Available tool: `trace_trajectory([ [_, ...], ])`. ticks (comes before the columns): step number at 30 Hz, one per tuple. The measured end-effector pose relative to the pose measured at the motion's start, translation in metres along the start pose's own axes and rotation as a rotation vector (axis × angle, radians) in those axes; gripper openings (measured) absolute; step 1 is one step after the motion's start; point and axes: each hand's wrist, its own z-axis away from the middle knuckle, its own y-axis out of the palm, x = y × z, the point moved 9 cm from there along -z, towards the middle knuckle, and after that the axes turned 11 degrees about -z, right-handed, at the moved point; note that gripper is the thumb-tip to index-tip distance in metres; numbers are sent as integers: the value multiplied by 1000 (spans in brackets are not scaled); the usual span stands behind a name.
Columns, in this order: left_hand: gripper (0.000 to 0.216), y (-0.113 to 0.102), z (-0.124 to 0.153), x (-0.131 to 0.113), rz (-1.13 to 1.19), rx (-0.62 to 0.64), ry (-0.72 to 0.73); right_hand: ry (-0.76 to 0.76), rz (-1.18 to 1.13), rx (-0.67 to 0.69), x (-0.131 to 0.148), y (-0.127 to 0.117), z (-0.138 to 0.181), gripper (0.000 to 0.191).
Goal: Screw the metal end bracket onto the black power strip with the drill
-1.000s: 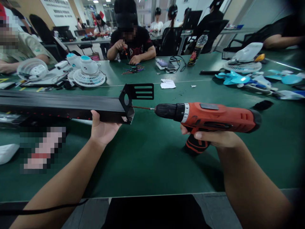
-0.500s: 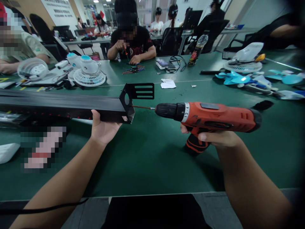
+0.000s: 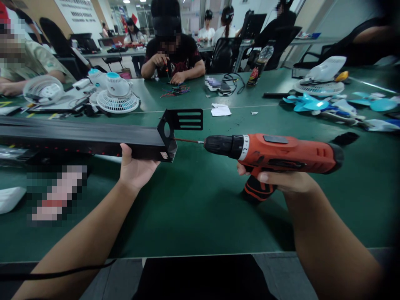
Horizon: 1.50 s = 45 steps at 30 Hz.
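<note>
One bench (image 3: 200, 216): black beam (image 3: 93, 135) running in from its left edge could twist, red drill (image 3: 290, 152) back from its front edge could skew, if either grip slackens (left hand (image 3: 136, 168) clasps beam end, fingers mostly hidden; right hand (image 3: 290, 182) wraps drill), maybe snapping the bit (image 3: 186, 141). Counts: one beam, one drill, two own hands, one bit.

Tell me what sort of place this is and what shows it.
Probably a shared workshop: the right hand grips a red drill at a green table, light blue fan blades lie on it, and a person across it holds what looks like a screwdriver over loose wires.
</note>
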Motion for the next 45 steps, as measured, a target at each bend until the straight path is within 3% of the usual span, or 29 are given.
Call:
trace_trajectory([
  [36,71,4,3,-2,-89,-46,-5,3,10,-21,1,-1,0,28],
  [45,70,0,1,2,17,-20,-23,25,-20,-80,1,-1,0,30],
])
